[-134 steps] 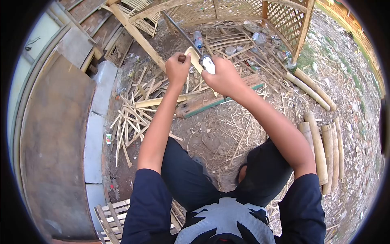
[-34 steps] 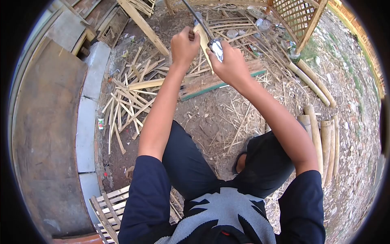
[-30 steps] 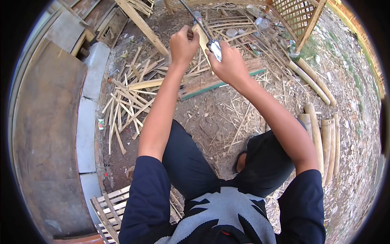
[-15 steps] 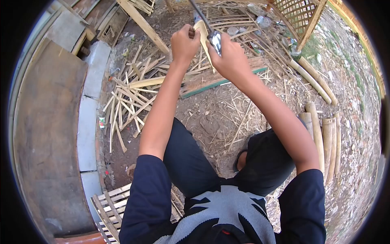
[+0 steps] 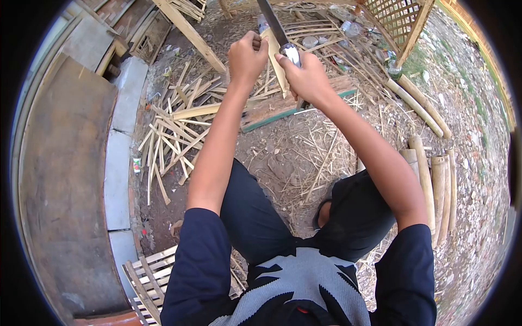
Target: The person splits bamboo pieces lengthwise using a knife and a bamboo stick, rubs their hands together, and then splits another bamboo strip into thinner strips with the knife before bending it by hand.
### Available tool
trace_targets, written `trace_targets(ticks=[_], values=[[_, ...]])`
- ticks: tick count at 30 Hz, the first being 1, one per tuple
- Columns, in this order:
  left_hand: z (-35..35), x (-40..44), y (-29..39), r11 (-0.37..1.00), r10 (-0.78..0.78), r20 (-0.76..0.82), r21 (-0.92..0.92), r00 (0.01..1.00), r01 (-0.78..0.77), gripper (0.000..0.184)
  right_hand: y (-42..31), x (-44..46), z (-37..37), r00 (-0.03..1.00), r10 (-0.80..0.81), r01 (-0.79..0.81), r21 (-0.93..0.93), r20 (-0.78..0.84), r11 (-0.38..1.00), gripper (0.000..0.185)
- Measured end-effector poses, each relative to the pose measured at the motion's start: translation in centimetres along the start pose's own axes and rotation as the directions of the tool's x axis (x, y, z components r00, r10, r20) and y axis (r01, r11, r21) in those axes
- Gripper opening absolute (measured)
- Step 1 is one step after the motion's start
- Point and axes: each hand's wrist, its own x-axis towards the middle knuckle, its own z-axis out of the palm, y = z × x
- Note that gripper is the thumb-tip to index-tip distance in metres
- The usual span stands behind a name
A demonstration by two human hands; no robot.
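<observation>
My left hand is closed around the upper part of a pale split bamboo strip, which stands tilted just right of the knuckles. In my right hand is the handle of a machete, with a shiny metal collar showing above the fist. The dark machete blade points up and away, its tip cut off by the top of the view. It lies close to the strip; whether they touch I cannot tell. Below both hands, a wooden board with a green edge rests on the ground.
Several loose bamboo strips are heaped on the left. Bamboo poles lie at right, and shorter bamboo lengths are beside my knee. A wooden post and a lattice panel stand ahead. A slatted bamboo piece is at lower left.
The machete has turned, so more of the blade's flat side shows. My right hand has rolled and shifted slightly right. My left hand and the strip have stayed nearly still.
</observation>
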Motion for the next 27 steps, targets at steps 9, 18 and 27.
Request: trace_targets(ticks=[9, 18, 27], values=[[-1.4, 0.1, 0.4, 0.997, 0.077, -0.04, -0.009, 0.996, -0.077, 0.025, 1.0, 0.3, 0.1, 0.976, -0.207, 0.183, -0.275, -0.062, 0.944, 0.04], [-1.5, 0.8, 0.8, 0.989, 0.147, -0.078, 0.04, 0.986, -0.144, 0.023, -0.4, -0.8, -0.2, 0.904, -0.422, 0.349, -0.457, -0.066, 0.818, 0.035], [-1.3, 0.7, 1.1, 0.999, 0.04, -0.014, 0.016, 0.999, -0.04, 0.025, 1.9, 0.5, 0.8, 0.931, -0.342, 0.278, -0.363, -0.125, 0.889, 0.039]])
